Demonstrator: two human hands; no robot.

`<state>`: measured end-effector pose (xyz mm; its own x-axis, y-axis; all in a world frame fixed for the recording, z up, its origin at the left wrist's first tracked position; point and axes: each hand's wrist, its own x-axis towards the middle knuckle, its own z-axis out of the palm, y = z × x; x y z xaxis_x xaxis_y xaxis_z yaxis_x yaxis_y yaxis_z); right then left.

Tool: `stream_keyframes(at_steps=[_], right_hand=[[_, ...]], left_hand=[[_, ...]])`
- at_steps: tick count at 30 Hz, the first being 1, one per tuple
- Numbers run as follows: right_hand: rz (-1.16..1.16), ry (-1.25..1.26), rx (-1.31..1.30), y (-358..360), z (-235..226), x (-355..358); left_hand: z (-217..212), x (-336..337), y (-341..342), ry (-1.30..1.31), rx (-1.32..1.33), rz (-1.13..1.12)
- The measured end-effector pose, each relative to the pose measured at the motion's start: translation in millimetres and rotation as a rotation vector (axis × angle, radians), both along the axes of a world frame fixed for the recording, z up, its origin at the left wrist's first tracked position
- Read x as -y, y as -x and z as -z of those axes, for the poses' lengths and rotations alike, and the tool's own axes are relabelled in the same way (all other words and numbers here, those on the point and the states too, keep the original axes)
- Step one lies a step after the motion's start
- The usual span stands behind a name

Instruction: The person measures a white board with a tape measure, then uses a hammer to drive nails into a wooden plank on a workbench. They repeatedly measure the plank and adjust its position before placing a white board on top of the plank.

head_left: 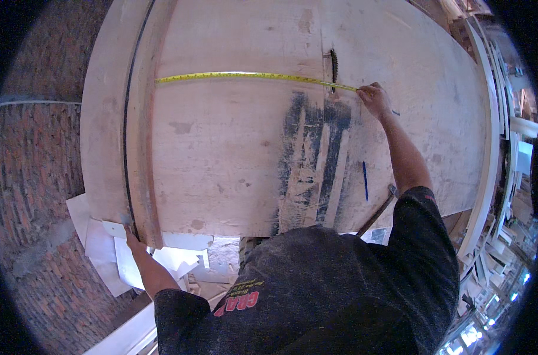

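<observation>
- One yellow tape measure (221, 74), upper centre of the frame, stretches across the worktop (221, 148).
- Right hand (373, 99) pinches its right end; left hand (132, 238), lower left, grip unclear.
- Probably light, springy, prone to kinking: best held flat by the end.

Woodworking w'shop: big scuffed wooden worktop (221, 148) w/ 1 yellow tape measure (233, 75) across it & 1 blue pen (365, 180), timber strips (491, 148) & offcuts (492, 260) on R, brick wall (32, 160) on L.
</observation>
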<state>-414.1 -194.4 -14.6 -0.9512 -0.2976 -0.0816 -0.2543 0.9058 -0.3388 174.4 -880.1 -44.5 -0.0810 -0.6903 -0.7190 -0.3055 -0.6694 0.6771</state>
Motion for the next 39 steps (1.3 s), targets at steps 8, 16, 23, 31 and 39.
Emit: stream_keyframes(at_steps=[8, 16, 23, 31, 39], right_hand=[[-0.103, 0.059, -0.044, -1, 2, 4], [-0.022, 0.013, -0.013, -5, 8, -15], [0.018, 0.015, -0.020, -9, -2, -9], [-0.050, -0.052, -0.030, -10, -5, -4], [-0.041, -0.007, -0.055, -10, 2, -13]], left_hand=[[-5, -56, 5, 0.005, -0.076, -0.073], [5, -111, 5, 0.025, 0.008, -0.123], [-16, -142, 34, 0.039, 0.092, -0.056], [-14, -144, 37, 0.078, 0.155, -0.093], [-16, -255, 13, 0.211, -0.118, -0.409]])
